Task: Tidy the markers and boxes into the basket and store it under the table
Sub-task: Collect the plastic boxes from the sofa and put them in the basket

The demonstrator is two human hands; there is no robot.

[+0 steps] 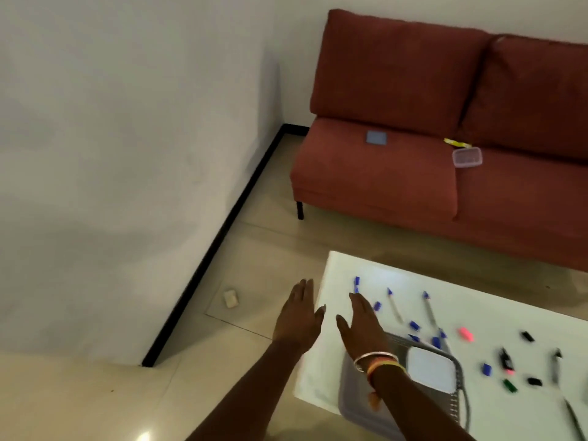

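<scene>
Two hands (299, 316) (362, 326) | fingers flat, holding nothing | basket (458, 364), scattered markers (394, 305) on table (327, 370)

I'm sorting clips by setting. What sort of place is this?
Probably a home living room: a red sofa stands against a plain wall, with a low white table in front of it on a tiled floor.

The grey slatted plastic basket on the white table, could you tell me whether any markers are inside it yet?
No, the grey slatted plastic basket holds only a white square box; the markers lie scattered on the white table.
</scene>
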